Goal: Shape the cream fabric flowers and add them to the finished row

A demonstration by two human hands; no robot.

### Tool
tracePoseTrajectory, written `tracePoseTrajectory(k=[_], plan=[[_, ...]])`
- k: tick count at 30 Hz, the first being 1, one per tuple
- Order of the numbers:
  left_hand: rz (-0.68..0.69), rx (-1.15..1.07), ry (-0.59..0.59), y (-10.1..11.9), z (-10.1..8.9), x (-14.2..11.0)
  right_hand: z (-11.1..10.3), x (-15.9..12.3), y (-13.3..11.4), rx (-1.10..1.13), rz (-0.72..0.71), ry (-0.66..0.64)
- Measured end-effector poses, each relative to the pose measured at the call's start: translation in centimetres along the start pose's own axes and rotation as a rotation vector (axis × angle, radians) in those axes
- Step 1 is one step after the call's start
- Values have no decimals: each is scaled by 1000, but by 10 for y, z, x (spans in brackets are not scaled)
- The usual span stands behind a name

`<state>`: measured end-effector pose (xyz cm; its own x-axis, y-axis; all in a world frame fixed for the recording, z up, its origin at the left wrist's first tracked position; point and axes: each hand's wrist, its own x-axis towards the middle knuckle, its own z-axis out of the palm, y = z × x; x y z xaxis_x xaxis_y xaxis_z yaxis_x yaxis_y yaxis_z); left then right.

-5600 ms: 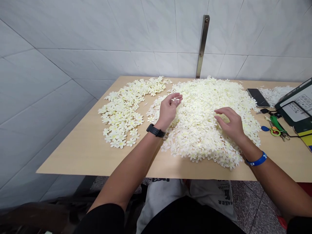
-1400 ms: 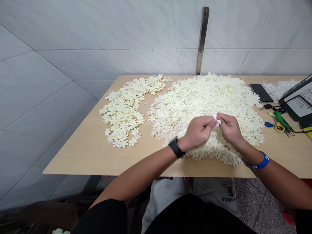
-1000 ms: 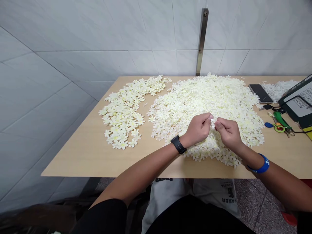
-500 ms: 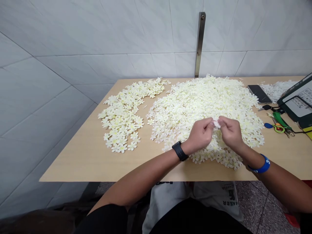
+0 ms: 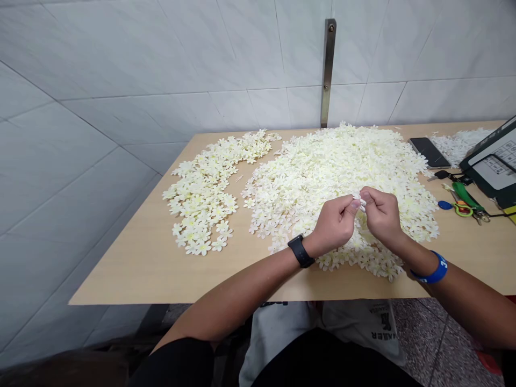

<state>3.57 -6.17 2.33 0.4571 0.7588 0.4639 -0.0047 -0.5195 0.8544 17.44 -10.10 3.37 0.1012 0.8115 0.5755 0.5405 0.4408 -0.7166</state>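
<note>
My left hand (image 5: 336, 219) and my right hand (image 5: 381, 217) meet above a large heap of cream-white artificial flowers (image 5: 310, 172). Both are closed, thumbs and fingers pinching one small white flower (image 5: 360, 201) between them. Most of that flower is hidden by the fingertips. Farther left, a smaller curved group of the same flowers (image 5: 201, 199), with yellowish centres, lies spread on the table (image 5: 133, 258). A black watch (image 5: 301, 251) is on my left wrist and a blue band (image 5: 433, 270) on my right.
On the right lie a phone (image 5: 429, 152), white stem-like pieces (image 5: 459, 145), a dark green box (image 5: 495, 161), green-handled snips (image 5: 465, 196) and a blue key tag (image 5: 445, 205). A metal bar (image 5: 328, 75) is fixed to the tiled wall behind the table.
The view has shifted slightly. My hands stay together over the heap, the fingers have turned a little, and more of the white flower's petals show between them.
</note>
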Motion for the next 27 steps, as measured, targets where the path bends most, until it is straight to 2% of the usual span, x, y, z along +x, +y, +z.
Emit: tracePoseTrajectory(k=[4,10,13,19,23,27], plan=[[13,-13,22,0,0,1,-1,0,3,-33,-88,-52],[89,21,31,-2,-7,6,-4,6,5,-71,-167,11],[44,-10,19,-3,-13,7,-5,6,9,-55,-168,8],[-180,-287,18,-2,-19,6,-7,5,20,-16,-146,-33],[-167,-304,9,-3,-20,5,-7,6,21,-18,-151,-116],[-134,-247,91,-8,-19,4,-5,6,23,-51,-83,-55]])
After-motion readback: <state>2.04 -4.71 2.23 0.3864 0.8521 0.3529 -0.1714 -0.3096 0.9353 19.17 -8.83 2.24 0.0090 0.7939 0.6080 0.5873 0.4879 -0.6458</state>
